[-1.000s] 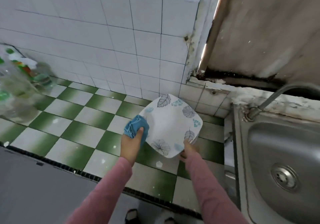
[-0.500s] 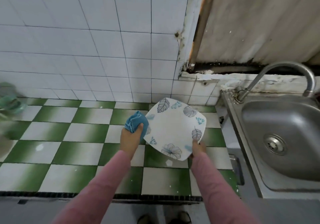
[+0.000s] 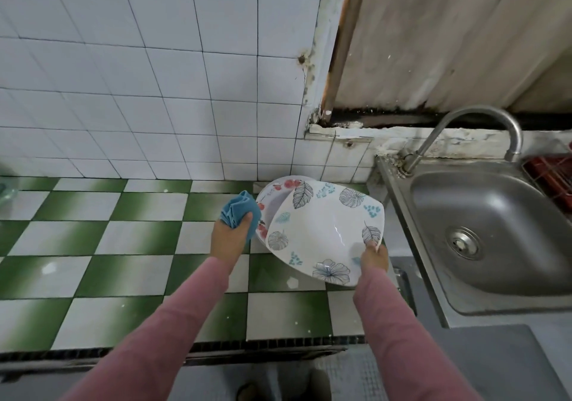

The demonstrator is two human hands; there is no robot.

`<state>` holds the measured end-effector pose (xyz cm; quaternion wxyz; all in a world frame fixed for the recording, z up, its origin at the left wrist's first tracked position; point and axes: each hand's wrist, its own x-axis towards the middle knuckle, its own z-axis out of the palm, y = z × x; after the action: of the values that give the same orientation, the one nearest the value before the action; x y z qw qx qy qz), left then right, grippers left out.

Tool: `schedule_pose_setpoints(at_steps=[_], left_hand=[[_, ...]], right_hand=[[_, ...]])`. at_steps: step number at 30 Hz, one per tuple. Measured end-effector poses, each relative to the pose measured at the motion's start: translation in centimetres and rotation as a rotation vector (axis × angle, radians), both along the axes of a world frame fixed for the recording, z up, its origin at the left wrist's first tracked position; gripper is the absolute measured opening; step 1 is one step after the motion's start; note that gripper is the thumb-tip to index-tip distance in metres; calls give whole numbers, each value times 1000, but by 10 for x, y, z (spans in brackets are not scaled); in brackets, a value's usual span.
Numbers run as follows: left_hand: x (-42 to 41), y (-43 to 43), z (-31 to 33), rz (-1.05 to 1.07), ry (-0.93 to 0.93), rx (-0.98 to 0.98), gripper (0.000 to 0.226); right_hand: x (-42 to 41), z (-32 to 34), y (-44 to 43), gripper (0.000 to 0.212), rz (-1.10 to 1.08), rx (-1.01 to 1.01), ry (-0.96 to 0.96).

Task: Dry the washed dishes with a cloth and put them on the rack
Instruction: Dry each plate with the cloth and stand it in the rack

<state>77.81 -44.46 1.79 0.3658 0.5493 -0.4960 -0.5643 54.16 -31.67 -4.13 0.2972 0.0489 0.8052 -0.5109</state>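
Right hand [image 3: 374,257] pinches the leaf-print plate [image 3: 322,233] at its four o'clock rim, tilted over the counter [image 3: 123,246]. Left hand [image 3: 229,239] clutches the bunched blue cloth [image 3: 238,208] at nine o'clock, beside a red-flowered plate [image 3: 272,196] behind.

No readable text, label, brand or number shows on anything here

Single head view, wide-angle, looks forward and down from above, close over table [image 3: 123,246] and sink [image 3: 495,230].

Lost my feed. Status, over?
Left hand grips blue cloth. Right hand pinches leaf-print plate rim, plate tilted. Red-flowered plate just behind it.
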Motion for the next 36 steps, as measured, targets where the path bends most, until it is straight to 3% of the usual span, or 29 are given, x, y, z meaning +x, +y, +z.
schedule_pose_setpoints(at_steps=[21,36], left_hand=[[-24,10,12,96,-22,7,32],[-35,17,17,77,31,18,27]], right_hand=[[-46,63,-16,25,199,68,193],[-33,106,-40,47,298,-17,331]])
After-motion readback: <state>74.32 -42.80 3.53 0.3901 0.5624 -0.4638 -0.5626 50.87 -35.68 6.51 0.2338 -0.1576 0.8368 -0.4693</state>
